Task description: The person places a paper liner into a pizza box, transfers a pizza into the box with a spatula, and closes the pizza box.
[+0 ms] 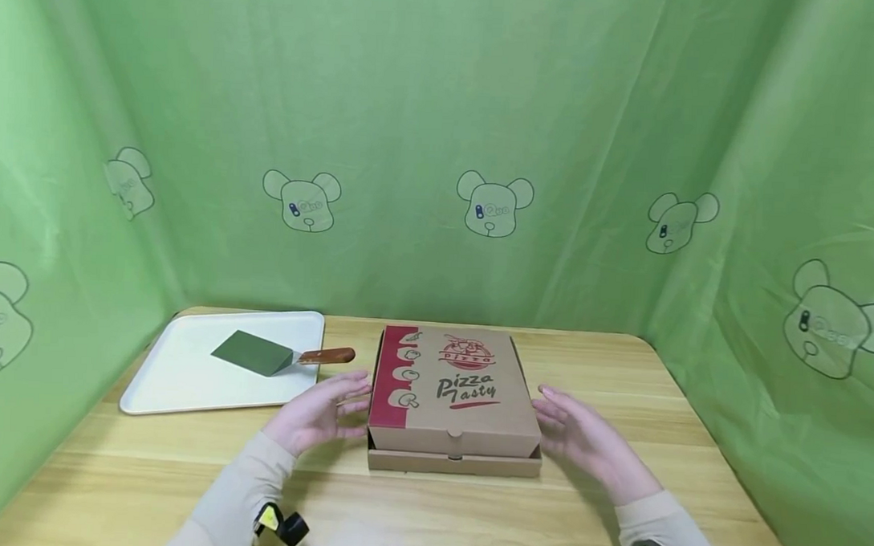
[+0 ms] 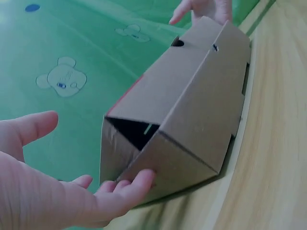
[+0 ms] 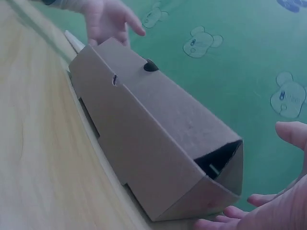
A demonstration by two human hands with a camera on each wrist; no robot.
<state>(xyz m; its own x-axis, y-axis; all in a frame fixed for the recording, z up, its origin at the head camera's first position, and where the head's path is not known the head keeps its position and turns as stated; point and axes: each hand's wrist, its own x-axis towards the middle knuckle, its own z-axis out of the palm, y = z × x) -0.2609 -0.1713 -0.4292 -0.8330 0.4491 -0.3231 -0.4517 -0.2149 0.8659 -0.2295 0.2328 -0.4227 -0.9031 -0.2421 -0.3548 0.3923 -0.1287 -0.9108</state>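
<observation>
A brown cardboard pizza box (image 1: pixel 476 387) with a red printed strip lies on the wooden table, its lid resting a little raised so a dark gap shows at the corners in both wrist views. My left hand (image 1: pixel 324 414) is at the box's left side, fingers fairly straight and fingertips right at the side wall (image 2: pixel 158 172). On the opposite side my right hand (image 1: pixel 583 439) reaches in, its fingers (image 3: pixel 225 215) extended close along the lower edge. Both thumbs stand apart from the fingers, and neither hand grips anything.
At the left on the table (image 1: pixel 443 514) lies a white tray (image 1: pixel 180 376). On it is a spatula with a dark green blade (image 1: pixel 253 353), its brown wooden handle (image 1: pixel 329 355) jutting past the tray's right rim. Green curtains (image 1: pixel 428 104) with bear drawings enclose the table at the back and sides.
</observation>
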